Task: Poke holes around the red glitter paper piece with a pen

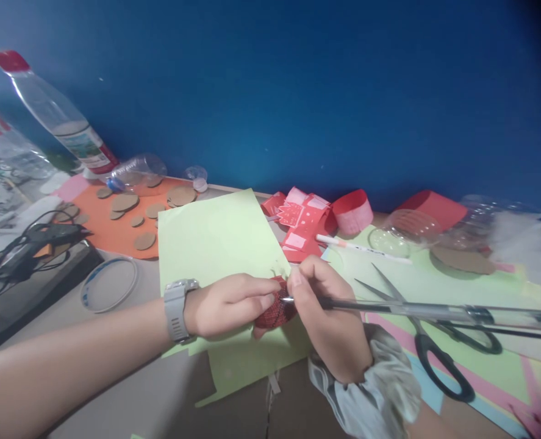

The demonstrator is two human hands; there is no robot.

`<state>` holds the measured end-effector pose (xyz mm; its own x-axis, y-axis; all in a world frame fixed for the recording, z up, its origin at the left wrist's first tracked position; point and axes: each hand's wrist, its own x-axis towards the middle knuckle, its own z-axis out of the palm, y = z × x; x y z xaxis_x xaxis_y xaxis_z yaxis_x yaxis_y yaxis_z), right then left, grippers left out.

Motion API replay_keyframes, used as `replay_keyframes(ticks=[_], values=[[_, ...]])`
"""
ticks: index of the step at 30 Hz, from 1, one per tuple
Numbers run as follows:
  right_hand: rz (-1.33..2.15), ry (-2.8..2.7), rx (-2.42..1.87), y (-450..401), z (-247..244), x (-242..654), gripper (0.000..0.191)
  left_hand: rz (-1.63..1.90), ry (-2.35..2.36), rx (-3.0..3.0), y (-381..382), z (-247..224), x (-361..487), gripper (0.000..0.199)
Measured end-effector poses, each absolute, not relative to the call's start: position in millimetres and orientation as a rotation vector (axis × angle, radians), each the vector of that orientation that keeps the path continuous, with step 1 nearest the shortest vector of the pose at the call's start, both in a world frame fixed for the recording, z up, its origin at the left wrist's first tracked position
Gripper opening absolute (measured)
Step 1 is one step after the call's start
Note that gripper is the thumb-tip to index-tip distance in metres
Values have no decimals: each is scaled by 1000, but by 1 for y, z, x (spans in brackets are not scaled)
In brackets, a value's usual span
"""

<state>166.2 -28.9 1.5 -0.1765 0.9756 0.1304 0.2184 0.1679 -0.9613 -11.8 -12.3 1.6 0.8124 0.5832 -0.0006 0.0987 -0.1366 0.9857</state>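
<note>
Red piece (272, 314), perhaps woven, partly hidden in pinching left hand (233, 308), rod (444, 311) in pinching right hand (333, 332).

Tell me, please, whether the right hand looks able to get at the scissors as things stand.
Probably yes, after letting go: the right hand holds a long thin tool, which crosses the scissors in this view. Their near handle loop lies uncovered.
</note>
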Motion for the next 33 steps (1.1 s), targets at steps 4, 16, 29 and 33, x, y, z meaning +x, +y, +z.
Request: replay_keyframes(ticks=[4,16,29,33], values=[[1021,-1573,-1200,-31,1,165,31,462,573,1688,-13,1,-11,36],[979,-1580,-1177,-29,1,164,26,446,584,1712,-14,-1,-11,39],[1056,-1550,-1165,-27,-1,165,28,456,563,1714,-14,0,-11,36],[1079,-1535,-1155,-28,0,166,28,463,538,1705,-13,0,-11,33]])
